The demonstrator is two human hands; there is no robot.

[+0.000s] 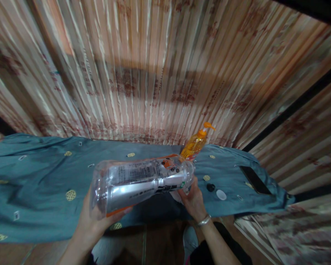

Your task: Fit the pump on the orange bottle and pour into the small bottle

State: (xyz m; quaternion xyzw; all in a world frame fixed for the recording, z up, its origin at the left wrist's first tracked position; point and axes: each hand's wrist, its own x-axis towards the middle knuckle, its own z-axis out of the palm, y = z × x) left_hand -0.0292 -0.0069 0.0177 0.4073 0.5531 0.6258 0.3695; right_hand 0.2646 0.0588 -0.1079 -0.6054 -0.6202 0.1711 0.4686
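A large clear plastic bottle (143,180) with a silver and orange label lies nearly sideways in the air, its base to the left. My left hand (98,221) is wrapped under the base end, its fingers partly hidden behind the plastic. At the other end, my right hand (193,198), with a bracelet on the wrist, grips around the neck. Something white, perhaps a tissue (177,197), shows beside the right fingers. Just behind the neck stands a yellow pump bottle (193,145), its lower part covered from view.
A blue-green patterned cloth (49,169) covers the long surface. To the right lie a small black round piece (210,187), a white disc (221,194) and a dark phone (255,179). Pleated curtains (154,73) hang behind, with dark poles at the sides.
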